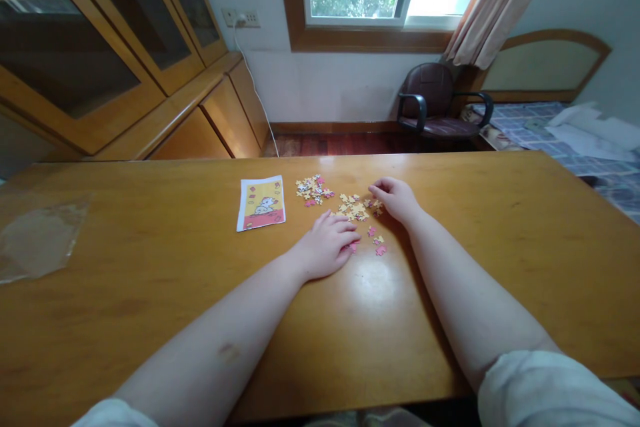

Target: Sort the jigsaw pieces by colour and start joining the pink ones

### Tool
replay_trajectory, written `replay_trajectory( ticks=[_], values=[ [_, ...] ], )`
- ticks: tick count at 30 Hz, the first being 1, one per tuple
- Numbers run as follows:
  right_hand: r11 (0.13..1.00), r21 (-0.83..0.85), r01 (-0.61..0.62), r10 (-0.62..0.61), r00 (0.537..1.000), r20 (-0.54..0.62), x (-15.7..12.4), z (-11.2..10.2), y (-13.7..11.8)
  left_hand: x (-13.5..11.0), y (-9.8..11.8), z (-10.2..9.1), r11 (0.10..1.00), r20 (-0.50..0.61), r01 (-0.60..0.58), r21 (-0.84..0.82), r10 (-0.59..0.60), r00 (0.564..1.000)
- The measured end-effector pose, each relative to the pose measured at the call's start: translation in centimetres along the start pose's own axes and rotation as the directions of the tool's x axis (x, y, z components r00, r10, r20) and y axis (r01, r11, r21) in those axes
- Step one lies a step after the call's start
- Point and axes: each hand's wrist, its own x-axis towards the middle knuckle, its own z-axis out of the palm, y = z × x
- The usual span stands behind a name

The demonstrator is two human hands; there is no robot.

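Yellow-and-pink cardboard jigsaw pieces [357, 209] are pointing mixed ways; our left hand [327, 245] is lying spread over some, our curled right hand [397, 199] hiding whether it's pinching any

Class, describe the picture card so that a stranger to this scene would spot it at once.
On the wooden table, find the puzzle pieces near the person's left hand. The picture card lies left of them, beyond the left forearm. Unlike the jagged pieces, it is one whole rectangle, pale-edged, showing a white cartoon animal on yellow and pink.
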Motion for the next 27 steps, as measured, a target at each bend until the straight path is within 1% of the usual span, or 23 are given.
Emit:
replay_trajectory(
  ticks=[3,6,9,12,14,18,20,22,24,27],
  values=[
    [0.999,-0.021,-0.031,0.03,0.998,-0.06,0.1,0.4,0.3,0.0,0.4,0.0,0.999,0.028,-0.04,0.025,0.039,0.999],
    [0.998,0.022,-0.05,0.052,0.993,-0.105,0.1,0.9,0.1,0.1,0.9,0.1,0.996,0.051,-0.069,0.047,0.067,0.996],
    [0.994,0.092,-0.056,0.068,0.988,-0.136,0.2,1.5,-0.2,0.3,1.2,0.6,0.992,0.114,-0.105,0.074,0.097,0.989],
    [0.991,0.121,-0.054,0.07,0.989,-0.129,0.2,1.9,-0.3,0.4,1.3,1.1,0.991,0.183,-0.1,0.087,0.083,0.98],
    [0.991,0.121,-0.059,0.073,0.991,-0.112,0.2,2.0,-0.3,0.4,1.3,1.1,0.993,0.179,-0.09,0.08,0.074,0.981],
    [0.991,0.122,-0.046,0.06,0.991,-0.117,0.2,2.0,-0.1,0.4,1.6,0.5,0.993,0.08,-0.068,0.093,0.061,0.995],
    [0.991,0.127,-0.037,0.054,0.99,-0.129,0.3,2.0,0.0,0.4,2.0,0.4,0.992,0.054,-0.072,0.107,0.067,0.996],
    [0.99,0.135,-0.038,0.057,0.989,-0.136,0.3,2.0,0.0,0.3,2.4,0.6,0.988,0.074,-0.115,0.105,0.107,0.991],
    [0.99,0.135,-0.04,0.058,0.989,-0.133,0.3,2.0,-0.1,0.2,2.6,1.0,0.98,0.128,-0.172,0.1,0.159,0.979],
    [0.992,0.123,-0.039,0.054,0.991,-0.122,0.2,1.9,-0.3,0.0,2.8,1.4,0.978,0.189,-0.189,0.083,0.171,0.967]
  ],
)
